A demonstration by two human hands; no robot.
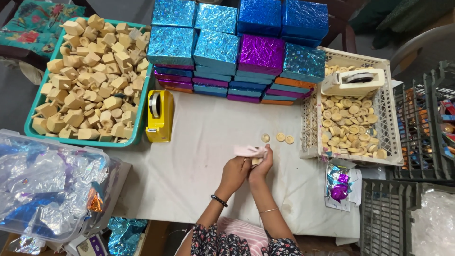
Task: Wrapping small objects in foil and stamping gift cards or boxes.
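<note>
Both hands meet near the table's front edge, fingers curled tight. The left hand (pixel 235 171) pinches a pale pink sheet of tissue paper (pixel 250 150), which sticks out at eleven o'clock. The right hand (pixel 261 167) closes around a small wooden piece (pixel 256 161), mostly hidden. Three wooden discs (pixel 277 137) lie on the white tabletop (pixel 199 156) at one o'clock, just beyond the hands; a yellow tape dispenser (pixel 159 115) stands at ten o'clock.

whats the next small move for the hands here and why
Probably finish wiping the small wooden piece: both the left hand and right hand press it into the pink cloth, while three wooden discs wait on the table.
</note>
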